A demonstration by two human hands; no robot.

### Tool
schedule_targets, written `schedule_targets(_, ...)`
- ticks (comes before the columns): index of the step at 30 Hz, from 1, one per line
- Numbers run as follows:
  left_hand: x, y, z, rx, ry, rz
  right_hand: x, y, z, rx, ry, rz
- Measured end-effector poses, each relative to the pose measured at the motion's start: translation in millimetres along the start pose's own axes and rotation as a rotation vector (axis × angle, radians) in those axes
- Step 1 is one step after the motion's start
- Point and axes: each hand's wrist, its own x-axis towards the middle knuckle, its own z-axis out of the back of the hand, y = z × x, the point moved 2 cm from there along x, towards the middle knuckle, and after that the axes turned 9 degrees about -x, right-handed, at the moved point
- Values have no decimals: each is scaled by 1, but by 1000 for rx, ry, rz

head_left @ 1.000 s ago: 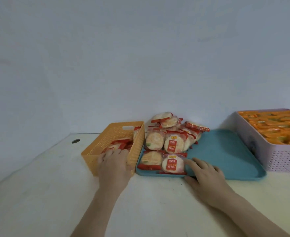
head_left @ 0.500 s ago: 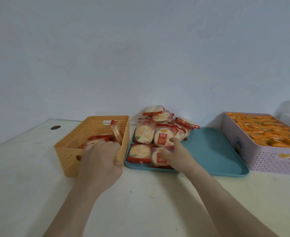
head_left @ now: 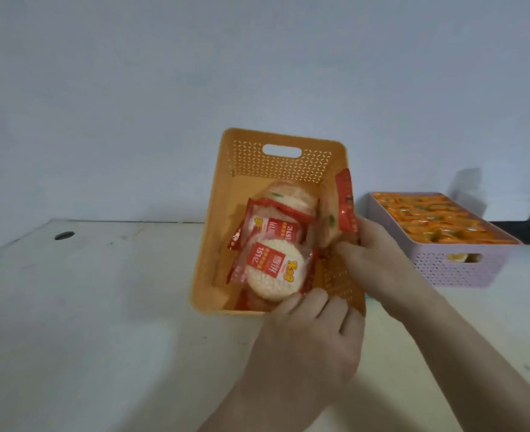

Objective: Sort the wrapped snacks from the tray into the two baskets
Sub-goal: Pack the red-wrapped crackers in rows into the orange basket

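Both grips clamped: left hand (head_left: pixel 307 347) on orange basket (head_left: pixel 213 244) rim, right hand (head_left: pixel 382 260) on snack (head_left: pixel 344 201).

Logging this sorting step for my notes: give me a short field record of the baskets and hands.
orange basket: holds several red-and-white wrapped snacks
lilac basket: full of orange packets
left hand: grips orange basket's near rim
right hand: pinches upright snack at orange basket's right wall
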Motion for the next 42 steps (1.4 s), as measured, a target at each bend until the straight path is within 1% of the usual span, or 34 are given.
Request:
schedule_targets(2, 6, -25, -13, -149, 85, -20, -11, -19, 29, -244, -27, 5)
schedule_targets(4, 6, -20, -9, -317, 175, 46, -12, -29, 36, -365, 32, 2)
schedule_targets(5, 10, -19, -5, -376, 182, 86, -17, -35, 42, -408, 54, -19)
schedule_targets(6, 19, -17, -1, -395, 183, 122, -21, -43, 49, -451, 71, -40)
schedule_targets(7, 26, -9, 4, -364, 205, 171, -23, -49, 50, -489, 86, -56)
schedule_targets(8, 33, 2, 4, -304, 273, 227, -25, -55, 52, -530, 90, -70)
schedule_targets(9, 38, 14, 0, -218, 390, 262, -27, -59, 52, -595, 69, -45)
schedule_targets(10, 42, 26, -5, -129, 530, 269, -29, -58, 51, -699, 13, 32)
schedule_targets(12, 45, 39, -18, -49, 792, 250, -33, -47, 51, -899, -119, 261)
schedule_targets(13, 45, 39, -24, -22, 871, 236, -36, -38, 51, -922, -167, 391)
schedule_targets(14, 44, 39, -29, 8, 905, 226, -39, -29, 51, -921, -136, 482)
schedule_targets(15, 43, 39, -32, 20, 887, 223, -42, -22, 50, -923, -60, 540)
schedule_targets(16, 43, 39, -34, -4, 827, 235, -46, -16, 48, -943, 70, 548)
schedule_targets(18, 43, 39, -30, -114, 620, 270, -51, -16, 41, -1063, 354, 488)
schedule_targets(20, 43, 40, -20, -176, 411, 297, -50, -18, 38, -1171, 464, 445)
schedule_targets(21, 42, 41, -14, -170, 350, 282, -46, -21, 34, -1202, 496, 429)
schedule_targets(22, 42, 41, -8, -169, 324, 256, -42, -26, 31, -1222, 545, 412)
schedule_targets(25, 44, 39, 7, -229, 329, 185, -30, -38, 19, -1258, 735, 349)
schedule_targets(26, 46, 39, 13, -278, 313, 192, -28, -39, 16, -1273, 747, 363)
schedule_targets(28, 48, 42, 25, -374, 255, 242, -26, -43, 9, -1277, 713, 408)
schedule_targets(30, 47, 45, 33, -439, 219, 260, -24, -46, 5, -1267, 721, 404)
schedule_targets(33, 45, 48, 35, -468, 253, 249, -23, -45, 4, -1235, 770, 397)
schedule_targets(36, 43, 49, 31, -520, 296, 265, -24, -35, 14, -1147, 683, 439)
schedule_targets(38, 46, 52, 31, -560, 283, 286, -26, -24, 33, -1023, 599, 432)
schedule_targets(40, 49, 56, 30, -569, 270, 299, -29, -12, 56, -807, 516, 363)
schedule_targets(42, 52, 54, 27, -562, 317, 281, -32, -7, 73, -558, 430, 288)
